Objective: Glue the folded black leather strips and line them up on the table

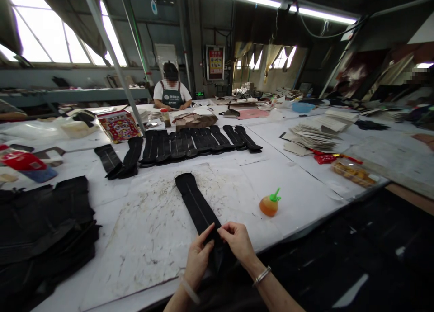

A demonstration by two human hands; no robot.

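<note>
A long black strip of material [198, 203] with a lengthwise seam lies on the glue-marked white board [142, 230], its near end coming toward me over the table edge. My left hand [200, 253] is on the strip's left side, index finger stretched along it and thumb close by, gripping it. On the right edge my right hand [237, 239] pinches the strip between thumb and fingertips. To the right stands a small round bottle [269, 205] with orange contents and a green nozzle.
Several similar black pieces [190, 144] lie in a row behind the board. A black stack [44, 230] is at left, with a red bottle [25, 160] beyond. Card sheets [315, 131] and a clear food box [354, 172] are at right. A person [172, 90] sits across the table.
</note>
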